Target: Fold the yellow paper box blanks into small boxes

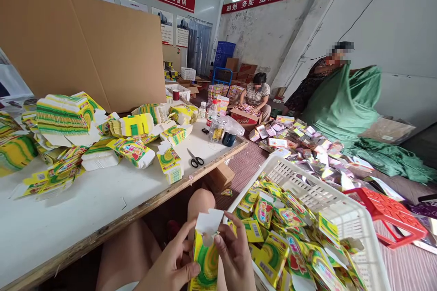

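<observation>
A small yellow and green carton (207, 266) stands upright between my two hands, above my lap. Its white end flaps (209, 223) are raised and partly folded. My left hand (175, 257) is closed around the left side, thumb pressed on the front face. At the top right, my right hand (235, 248) has its thumb and fingers closed on the flaps. Just right of my hands, a white plastic basket (362, 223) holds many similar cartons (273, 252).
The white table (68, 218) to the left bears stacks of flat cartons (64, 116), scissors (195, 159), a bottle (211, 111) and a dark mug (229, 138). A red plastic stool (389, 213) lies beyond the basket. Two people work behind, one with green cloth (344, 95), near boxes strewn on the floor.
</observation>
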`<action>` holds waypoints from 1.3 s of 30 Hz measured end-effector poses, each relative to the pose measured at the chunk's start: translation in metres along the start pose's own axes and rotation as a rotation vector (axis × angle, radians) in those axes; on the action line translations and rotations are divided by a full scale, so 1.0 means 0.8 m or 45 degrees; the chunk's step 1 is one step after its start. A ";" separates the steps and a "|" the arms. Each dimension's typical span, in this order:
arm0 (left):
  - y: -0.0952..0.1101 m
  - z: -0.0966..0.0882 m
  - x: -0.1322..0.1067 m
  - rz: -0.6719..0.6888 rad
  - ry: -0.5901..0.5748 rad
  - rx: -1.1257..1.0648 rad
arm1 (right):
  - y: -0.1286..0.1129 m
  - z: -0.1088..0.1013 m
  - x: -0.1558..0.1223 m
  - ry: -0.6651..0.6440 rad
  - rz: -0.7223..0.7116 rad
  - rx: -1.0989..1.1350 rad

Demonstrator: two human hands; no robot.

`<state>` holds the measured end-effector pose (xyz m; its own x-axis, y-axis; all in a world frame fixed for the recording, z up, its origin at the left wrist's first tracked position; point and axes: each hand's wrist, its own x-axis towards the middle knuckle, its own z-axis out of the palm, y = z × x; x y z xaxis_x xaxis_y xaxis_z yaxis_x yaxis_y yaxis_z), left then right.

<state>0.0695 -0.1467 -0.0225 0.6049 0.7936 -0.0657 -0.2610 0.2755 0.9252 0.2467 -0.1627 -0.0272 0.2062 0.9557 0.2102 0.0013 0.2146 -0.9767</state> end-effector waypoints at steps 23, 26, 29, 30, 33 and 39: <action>0.000 -0.006 -0.001 -0.018 0.211 0.573 | 0.046 -0.001 0.000 -0.189 0.079 -0.428; 0.000 -0.009 -0.001 -0.041 0.248 0.570 | 0.045 0.003 0.002 -0.144 0.091 -0.482; 0.007 -0.012 0.000 -0.037 0.215 0.424 | 0.032 0.000 0.005 -0.208 0.073 -0.405; 0.010 -0.013 0.002 -0.043 0.188 0.359 | 0.028 -0.001 0.006 -0.221 0.066 -0.359; 0.021 -0.009 0.008 -0.077 0.126 0.201 | 0.019 -0.003 0.007 -0.187 0.089 -0.226; 0.036 0.004 0.032 0.066 0.168 0.433 | 0.020 -0.021 0.011 0.210 0.060 -0.085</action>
<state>0.0801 -0.1201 0.0039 0.4896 0.8709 -0.0427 -0.0102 0.0546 0.9985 0.2652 -0.1542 -0.0415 0.3652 0.9171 0.1598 0.0519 0.1513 -0.9871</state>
